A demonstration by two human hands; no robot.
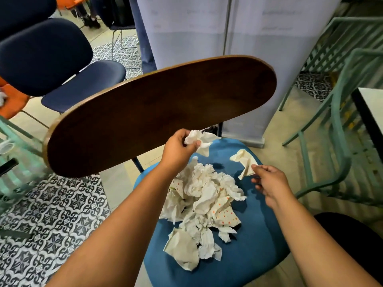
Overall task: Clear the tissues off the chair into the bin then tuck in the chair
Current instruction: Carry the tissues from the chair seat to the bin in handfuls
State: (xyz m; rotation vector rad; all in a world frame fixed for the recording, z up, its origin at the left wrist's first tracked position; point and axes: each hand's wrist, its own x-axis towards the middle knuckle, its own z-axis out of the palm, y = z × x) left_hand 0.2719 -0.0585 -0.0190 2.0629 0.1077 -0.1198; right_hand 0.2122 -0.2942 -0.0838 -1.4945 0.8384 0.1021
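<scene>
The left hand gripped a white tissue; the right hand pinched another tissue above the pile on the blue chair.

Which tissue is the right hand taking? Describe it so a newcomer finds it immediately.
Start at the blue padded chair seat below the brown wooden backrest. Near its far right edge, a cream crumpled tissue is pinched by the right hand. It sits apart from the central heap of white tissues.

Looks like a café or canteen: patterned floor tiles, mixed navy chairs, green metal chairs, roll-up banner.
</scene>
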